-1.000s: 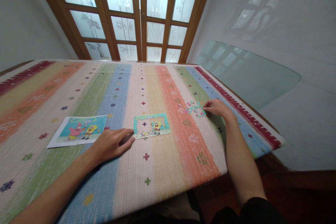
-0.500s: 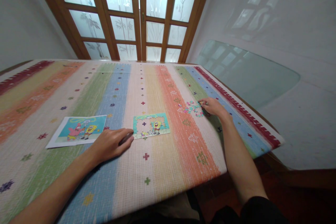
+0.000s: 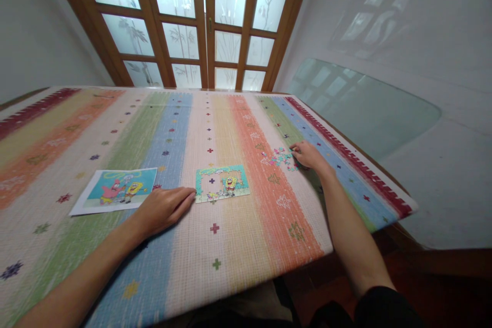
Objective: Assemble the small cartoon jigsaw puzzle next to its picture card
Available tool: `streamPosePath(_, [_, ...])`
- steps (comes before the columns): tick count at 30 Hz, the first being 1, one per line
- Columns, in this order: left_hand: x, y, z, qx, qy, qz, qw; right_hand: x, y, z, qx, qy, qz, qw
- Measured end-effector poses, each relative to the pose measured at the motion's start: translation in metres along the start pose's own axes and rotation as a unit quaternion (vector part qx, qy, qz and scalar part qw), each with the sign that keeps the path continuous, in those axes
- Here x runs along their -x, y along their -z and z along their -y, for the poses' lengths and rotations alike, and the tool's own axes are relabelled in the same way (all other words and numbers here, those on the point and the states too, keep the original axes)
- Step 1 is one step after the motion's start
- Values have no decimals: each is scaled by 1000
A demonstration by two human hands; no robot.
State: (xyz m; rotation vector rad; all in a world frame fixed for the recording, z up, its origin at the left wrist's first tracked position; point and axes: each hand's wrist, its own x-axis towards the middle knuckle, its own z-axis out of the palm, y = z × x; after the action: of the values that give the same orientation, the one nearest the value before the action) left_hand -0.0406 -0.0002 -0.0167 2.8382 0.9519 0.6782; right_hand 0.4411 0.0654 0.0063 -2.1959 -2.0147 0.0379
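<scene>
A partly assembled jigsaw puzzle [image 3: 233,196] lies on the tablecloth, its border joined and a yellow cartoon figure formed at the right; cloth shows through a gap in its middle. My left hand [image 3: 167,207] rests at its left edge, thumb and fingers pressed together, the tips close to the border. Further right, my right hand [image 3: 306,154] is at the right side of a pile of loose puzzle pieces [image 3: 282,157], fingers bent and pinched; whatever is between them is hidden. A printed reference picture [image 3: 117,187] with cartoon figures lies left of my left hand.
A striped tablecloth [image 3: 238,236] covers the table, whose front edge runs close to my body. Beyond the far edge stand wooden doors with frosted panes [image 3: 226,51]. A white wall with a glass panel [image 3: 365,102] is on the right.
My left thumb has closed against the fingers, where a gap showed before. My right hand has shifted slightly at the pile, its fingers curled in more. The puzzle looks the same.
</scene>
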Motion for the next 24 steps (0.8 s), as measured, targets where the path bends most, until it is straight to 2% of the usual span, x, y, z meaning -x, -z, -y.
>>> streamPosePath(6, [0,-1,-1,-7,-3,2,1000,-1,5,2,-52,-33,-16,998])
streamPosePath(9, [-1,1,-2,-4,1,6,1000,1,8,10,-158,-31,-21,987])
streamPosePath(13, [-1,3,-2,7,4,15,1000,6,10,35,-384,2,-2,923])
streamPosePath(16, [-1,3,-2,13,-1,20,1000,12,8,61,-474,30,43,879])
streamPosePath(18, [0,3,-1,13,-2,25,1000,16,3,79,-489,50,72,868])
streamPosePath(24, [0,1,-2,0,-3,15,1000,30,-20,122,-478,114,159,856])
